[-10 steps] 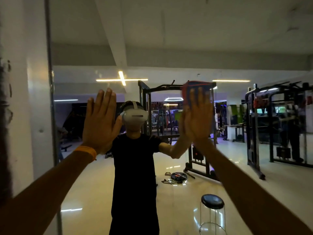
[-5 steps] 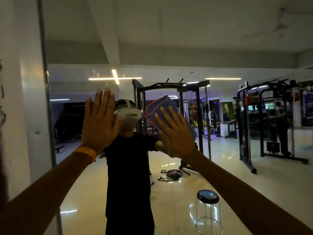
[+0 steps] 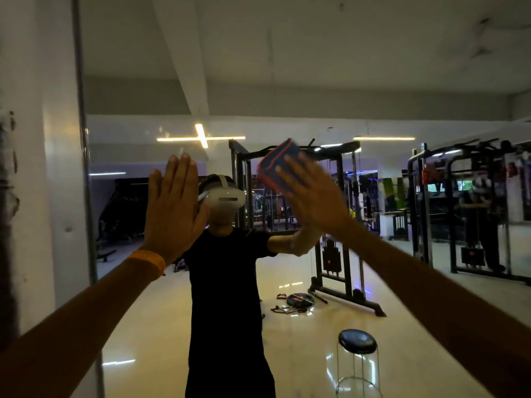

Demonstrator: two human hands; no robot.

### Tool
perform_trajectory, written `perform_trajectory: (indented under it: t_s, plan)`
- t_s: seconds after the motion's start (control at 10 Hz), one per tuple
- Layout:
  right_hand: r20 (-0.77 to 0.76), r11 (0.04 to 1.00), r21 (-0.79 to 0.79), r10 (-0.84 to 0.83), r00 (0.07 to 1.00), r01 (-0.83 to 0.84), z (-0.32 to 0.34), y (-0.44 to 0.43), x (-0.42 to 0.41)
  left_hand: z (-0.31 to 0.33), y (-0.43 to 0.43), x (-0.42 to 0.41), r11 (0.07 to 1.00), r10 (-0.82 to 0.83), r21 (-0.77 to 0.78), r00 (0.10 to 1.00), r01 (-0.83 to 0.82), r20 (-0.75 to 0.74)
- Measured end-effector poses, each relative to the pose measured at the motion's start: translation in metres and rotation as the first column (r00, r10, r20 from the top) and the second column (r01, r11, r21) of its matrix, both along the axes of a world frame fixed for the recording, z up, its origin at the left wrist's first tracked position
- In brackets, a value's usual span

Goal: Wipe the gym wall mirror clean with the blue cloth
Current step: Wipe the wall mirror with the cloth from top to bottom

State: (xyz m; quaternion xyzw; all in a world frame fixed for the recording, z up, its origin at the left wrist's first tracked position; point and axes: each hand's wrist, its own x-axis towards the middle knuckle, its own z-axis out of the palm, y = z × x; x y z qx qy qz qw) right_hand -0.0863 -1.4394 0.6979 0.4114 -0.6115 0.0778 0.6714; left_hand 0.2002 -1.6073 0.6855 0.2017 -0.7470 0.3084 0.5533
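The mirror (image 3: 316, 81) runs off the frame on the right and at the bottom; its left edge stands at 9 o'clock. The left hand (image 3: 172, 208), left of centre, faces the glass with fingers straight and together, holding nothing; its contact is hidden. The blurred right hand (image 3: 313, 196), at 1 o'clock from centre, presses straight, spread fingers over the blue cloth (image 3: 277, 165). Only the cloth's folded, dark blue, red-edged corner shows, at the hand's 11 o'clock.
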Motion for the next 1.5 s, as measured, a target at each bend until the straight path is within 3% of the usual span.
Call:
perform_trajectory:
  t_s: [0.1,0.2,0.3,0.4,0.5,0.6,0.7,0.8,0.9,1.0,1.1,1.2,1.3,1.4,1.5]
  plan:
    - [0.028,0.921,-0.349,0.197,0.980,-0.175,0.066,0.002,-0.046,0.013,0.012,-0.007,1.000,-0.012,0.000,1.000,0.012,-0.007]
    - [0.192,0.852,-0.430,0.409,0.892,-0.298,0.056,0.028,0.007,0.032,0.017,-0.019,0.999,-0.025,0.036,0.999,0.026,-0.033]
    - [0.014,0.876,0.072,0.478,0.878,-0.477,-0.015,0.003,0.039,0.045,0.023,-0.036,0.996,-0.047,0.072,0.998,0.050,-0.049]
    - [-0.130,0.909,0.129,0.413,0.902,-0.397,0.015,0.016,-0.007,0.050,0.030,-0.054,0.997,-0.057,0.057,0.998,0.059,-0.037]
    - [0.090,0.896,-0.242,0.403,0.911,-0.373,0.086,0.051,-0.043,0.047,0.028,-0.060,0.998,-0.038,0.038,0.997,0.041,-0.067]
    - [0.249,0.814,-0.331,0.563,0.788,-0.477,0.070,0.035,-0.023,0.046,0.026,-0.060,1.000,0.000,0.006,0.997,0.000,-0.075]
    - [0.094,0.726,0.098,0.674,0.732,-0.681,0.003,0.003,0.002,0.045,0.027,-0.060,1.000,0.020,0.002,0.997,-0.019,-0.077]
    - [-0.178,0.897,0.188,0.431,0.884,-0.400,0.015,0.024,-0.028,0.046,0.027,-0.059,1.000,0.016,0.000,0.998,-0.016,-0.066]
    - [0.038,0.909,-0.129,0.405,0.914,-0.397,0.073,0.067,-0.080,0.046,0.026,-0.058,1.000,0.022,0.002,0.998,-0.022,-0.063]
    - [0.245,0.841,-0.328,0.516,0.821,-0.431,0.058,0.067,-0.062,0.044,0.026,-0.061,1.000,0.018,0.003,0.997,-0.018,-0.077]
    - [0.099,0.870,-0.003,0.490,0.866,-0.492,-0.032,0.028,-0.028,0.042,0.025,-0.061,1.000,0.022,0.013,0.997,-0.021,-0.079]
    - [-0.103,0.909,0.200,0.391,0.915,-0.366,-0.037,0.042,-0.063,0.043,0.027,-0.059,1.000,-0.002,0.013,0.997,0.003,-0.077]
    - [0.156,0.920,-0.116,0.390,0.908,-0.375,0.015,0.078,-0.102,0.028,0.034,-0.060,0.996,-0.050,0.062,0.991,0.058,-0.122]
    - [0.325,0.833,-0.371,0.530,0.783,-0.410,0.000,0.073,-0.067,-0.014,0.042,-0.067,0.991,-0.089,0.085,0.987,0.101,-0.136]
    - [0.248,0.823,-0.123,0.566,0.786,-0.554,-0.102,0.030,-0.013,-0.063,0.045,-0.075,0.984,-0.131,0.105,0.982,0.146,-0.134]
